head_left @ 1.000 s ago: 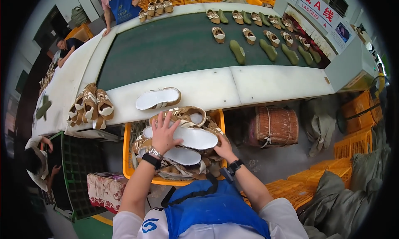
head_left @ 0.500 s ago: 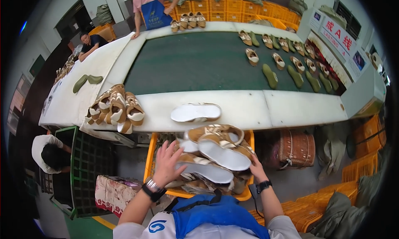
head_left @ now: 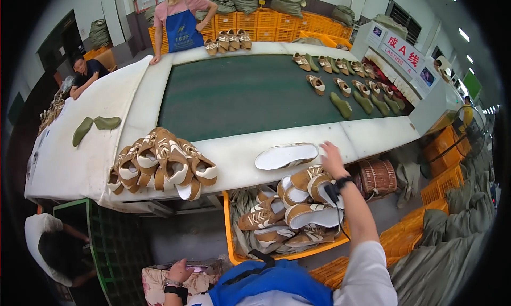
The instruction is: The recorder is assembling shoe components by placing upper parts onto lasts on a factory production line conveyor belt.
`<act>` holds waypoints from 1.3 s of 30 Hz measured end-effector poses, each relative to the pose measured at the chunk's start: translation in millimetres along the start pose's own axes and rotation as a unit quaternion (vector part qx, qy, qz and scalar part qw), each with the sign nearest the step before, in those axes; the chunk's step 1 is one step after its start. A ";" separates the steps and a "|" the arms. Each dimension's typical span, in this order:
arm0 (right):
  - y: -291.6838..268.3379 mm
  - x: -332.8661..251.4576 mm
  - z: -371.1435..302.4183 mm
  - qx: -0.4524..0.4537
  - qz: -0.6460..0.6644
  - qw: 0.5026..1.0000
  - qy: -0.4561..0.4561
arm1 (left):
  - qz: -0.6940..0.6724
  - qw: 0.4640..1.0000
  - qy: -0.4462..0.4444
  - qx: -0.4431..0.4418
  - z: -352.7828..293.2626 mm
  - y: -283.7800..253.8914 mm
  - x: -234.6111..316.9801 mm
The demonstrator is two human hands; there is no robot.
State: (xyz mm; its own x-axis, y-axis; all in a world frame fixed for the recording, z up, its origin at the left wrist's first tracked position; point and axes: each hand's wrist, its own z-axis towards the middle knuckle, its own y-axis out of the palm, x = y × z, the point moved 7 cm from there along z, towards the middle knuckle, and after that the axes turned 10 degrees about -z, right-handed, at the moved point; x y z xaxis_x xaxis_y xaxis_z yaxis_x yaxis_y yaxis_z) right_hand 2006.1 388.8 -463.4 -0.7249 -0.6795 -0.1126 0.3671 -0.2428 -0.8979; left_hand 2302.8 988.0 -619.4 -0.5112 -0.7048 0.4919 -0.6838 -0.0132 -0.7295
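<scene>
My right hand [head_left: 332,160] reaches over the table edge, fingers apart, beside the end of a single tan-and-white shoe [head_left: 287,156]. That shoe lies on its side on the white table [head_left: 237,142], its white bottom facing me. Below, an orange crate [head_left: 230,237] holds a jumbled heap of similar shoes [head_left: 261,214] on grey-green cloth. Low on the left, my left hand [head_left: 180,272] hangs near a floral-covered box [head_left: 154,281]; its fingers look loosely parted, with nothing visible in them.
Stacked shoes [head_left: 165,157] stand at the table's near left. Beyond is a green belt [head_left: 229,101] with shoes and green lasts [head_left: 340,105] at its right. A person in a blue apron [head_left: 183,30] stands across; others are at left. A green crate [head_left: 98,242] and wicker basket [head_left: 378,176] flank me.
Both hands have left the shoes, which now rest in the orange crate. My right hand has moved up to the table, my left down and leftward. The view has shifted.
</scene>
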 end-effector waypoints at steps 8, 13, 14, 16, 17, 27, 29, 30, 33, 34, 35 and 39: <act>86.6 -34.2 50.0 -0.328 -0.279 0.902 -0.028 | -0.090 0.991 0.094 0.016 -35.7 -2.5 61.8; 36.1 -74.5 41.6 -0.194 -0.248 0.934 -0.171 | -0.066 0.989 0.126 0.030 -32.8 -23.9 81.7; 33.4 -62.9 42.5 -0.260 -0.145 0.950 -0.098 | -0.085 0.984 0.155 0.024 -18.3 -37.3 107.4; 12.7 -69.2 39.1 -0.274 -0.009 0.962 -0.016 | -0.130 0.971 0.201 0.004 7.3 -59.2 155.5; -0.3 -79.8 34.5 -0.273 -0.008 0.962 -0.008 | -0.155 0.962 0.223 -0.010 19.5 -66.9 177.6; -94.9 -310.7 -78.4 0.062 0.126 0.985 -0.098 | -0.700 0.652 0.132 -0.259 143.0 -72.2 307.2; -69.2 -313.5 -78.8 -0.033 0.297 0.953 -0.048 | -0.674 0.672 0.188 -0.244 141.7 -100.3 304.7; -64.0 -301.4 -70.9 -0.034 0.328 0.943 0.047 | -0.648 0.694 0.196 -0.245 149.0 -114.0 290.4; -47.4 -206.5 -61.2 0.122 0.097 0.957 0.244 | -0.577 0.739 0.250 -0.240 164.8 -171.0 259.7; -53.7 -183.7 -57.0 0.133 -0.093 0.940 0.299 | -0.577 0.742 0.245 -0.239 172.7 -189.1 242.1; -56.7 -160.1 -53.3 0.101 -0.199 0.910 0.349 | -0.578 0.742 0.242 -0.239 179.3 -204.3 224.3; -11.9 -92.9 -100.3 -0.089 -0.090 0.772 0.623 | -0.467 0.833 0.226 -0.190 182.1 -261.5 181.1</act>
State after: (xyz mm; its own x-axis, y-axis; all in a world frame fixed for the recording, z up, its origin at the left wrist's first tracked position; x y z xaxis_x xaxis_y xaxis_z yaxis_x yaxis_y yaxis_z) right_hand 2010.6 524.2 -484.9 -0.7933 0.5743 -0.2021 0.1898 -0.0821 -0.9784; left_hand 2483.8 734.6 -426.1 0.2514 -0.1717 0.9525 -0.9650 -0.1206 0.2330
